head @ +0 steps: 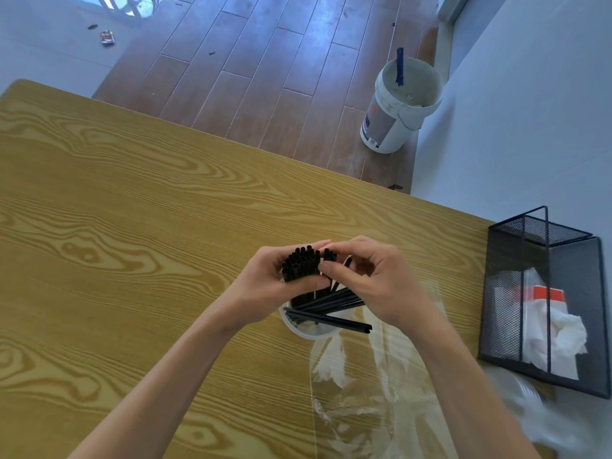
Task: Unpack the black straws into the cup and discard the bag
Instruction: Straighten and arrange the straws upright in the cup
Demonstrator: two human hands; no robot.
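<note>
Forearms enter from the near edge and meet over the middle of the desk (116, 200), a wood-grain top that fills most of the view.

Black mesh bin (543, 303), right edge of desk: holds crumpled white paper and clear plastic with a red patch. Likely where the bag goes.

Clear plastic bag (374, 376): flat on the desk, near right, under the right forearm, looks emptied. Not yet discarded.

Cup (311, 329): clear, just below the hands, mostly hidden by them. Holds black straws (299, 266) standing upright; a few lean far over its right rim, almost flat.

Left hand (265, 286): fingers curled around the upright bundle, closed on it. Right hand (374, 283): thumb and forefinger pinched on a few straws at the bundle's right side.

Risks, judged: leaning straws may slide out over the rim if the bundle is let go unevenly; the light cup could tip under sideways pull from either hand.
</note>
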